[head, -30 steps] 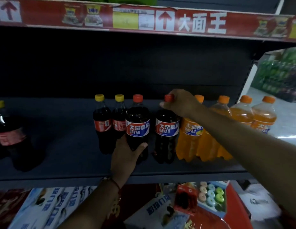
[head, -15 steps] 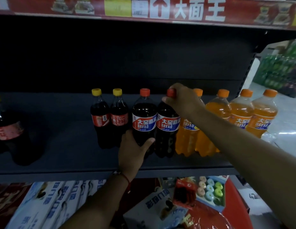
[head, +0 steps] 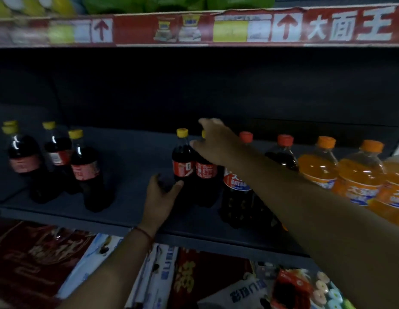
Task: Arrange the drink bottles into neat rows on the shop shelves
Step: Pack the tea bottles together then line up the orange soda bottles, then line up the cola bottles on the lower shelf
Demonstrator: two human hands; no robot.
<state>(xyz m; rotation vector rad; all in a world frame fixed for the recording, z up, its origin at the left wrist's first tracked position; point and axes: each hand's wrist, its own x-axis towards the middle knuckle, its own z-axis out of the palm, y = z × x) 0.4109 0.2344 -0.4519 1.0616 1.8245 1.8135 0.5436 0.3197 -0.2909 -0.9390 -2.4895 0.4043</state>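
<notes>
- Left hand (head: 159, 198) is held with relaxed, spread fingers at the base of the first yellow-capped cola bottle (head: 181, 161); its thumb touches the bottle, nothing is grasped.
- Right hand (head: 213, 142) is reached over the second yellow-capped cola bottle (head: 206, 172); a grasp cannot be told.
- Both bottles are placed upright, touching, on the dark shelf (head: 131, 210), beside the red-capped bottle (head: 237, 188).

2nd yellow-cap bottle (head: 205, 172) top behind right hand (head: 213, 143)

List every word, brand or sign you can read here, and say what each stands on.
"大面王": red shelf-edge strip.
Up arrows: same strip, two visible.
"DAYAO", partly hidden: red-capped cola bottle.
Yellow-capped cola bottles' labels: blurred.
Orange soda bottles' labels: unreadable.
</notes>
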